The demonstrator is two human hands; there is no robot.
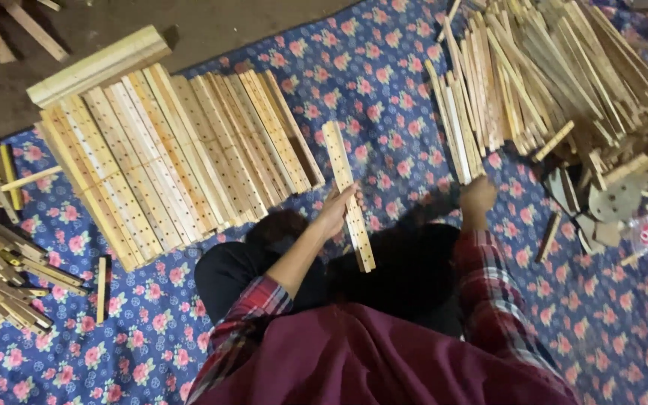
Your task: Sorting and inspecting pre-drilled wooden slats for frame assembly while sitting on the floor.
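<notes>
The left hand (337, 212) has its grip clamped on a slat (347, 193), a pale wooden strip with a row of drilled holes. The slat stands tilted, just right of the row (174, 157) of like slats laid edge to edge on the flowered cloth (384, 82). Its lower end hangs past the hand, over the person's dark lap.

The right hand (478, 193) reaches toward the pile (549, 67), well right of the row. It is blurred; I cannot tell whether its fingers are together or apart, nor whether it holds anything.

Risks, as I judge them:
- The hand holds the slat near its middle, with long ends free on both sides. A loose hold could let it pivot or slip down onto the lap.
- The row's right-hand slats already lean and overlap. Setting the slat down carelessly against that edge could knock them askew or ride it up on its neighbour.
- The pile right of the row is loose and crossed. Pulling one stick from its near edge could bring others sliding onto the cloth.
- Rough-cut wood may splinter bare fingers.
</notes>
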